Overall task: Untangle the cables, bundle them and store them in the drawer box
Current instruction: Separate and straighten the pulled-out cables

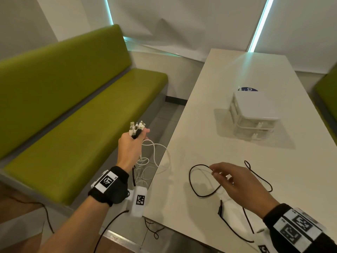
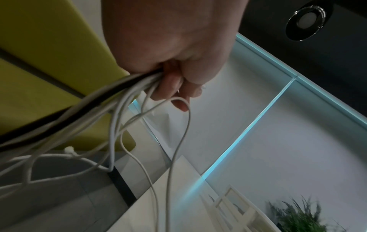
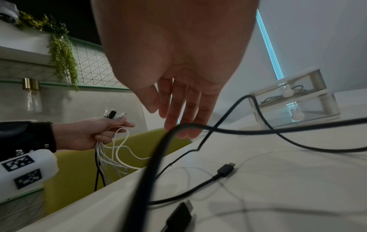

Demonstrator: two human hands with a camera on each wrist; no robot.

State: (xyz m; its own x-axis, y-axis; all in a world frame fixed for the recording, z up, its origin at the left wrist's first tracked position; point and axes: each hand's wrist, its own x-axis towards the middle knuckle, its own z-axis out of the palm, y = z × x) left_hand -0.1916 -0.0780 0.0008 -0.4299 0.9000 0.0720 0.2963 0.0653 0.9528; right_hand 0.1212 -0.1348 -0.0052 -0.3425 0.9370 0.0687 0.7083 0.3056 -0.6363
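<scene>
Cables (image 1: 144,161) are hanging in a mostly white bunch from the left hand (image 1: 130,145), whose fingers (image 2: 168,87) are clenching around them off the edge of the surface (image 1: 228,79), plug ends sticking up above the fist. Where the strands are ending below is being cut off in the head view. A black cable (image 1: 197,187) is lying looped on the surface, and the right hand (image 1: 237,181) is hovering over it with fingers (image 3: 172,109) released and straight; the right wrist view is showing their tips touching a raised loop, which the head view is leaving unclear. Beyond the right fingers the drawer box (image 1: 253,115) is sitting; only the right wrist view is showing a cable already inside its upper drawer.
</scene>
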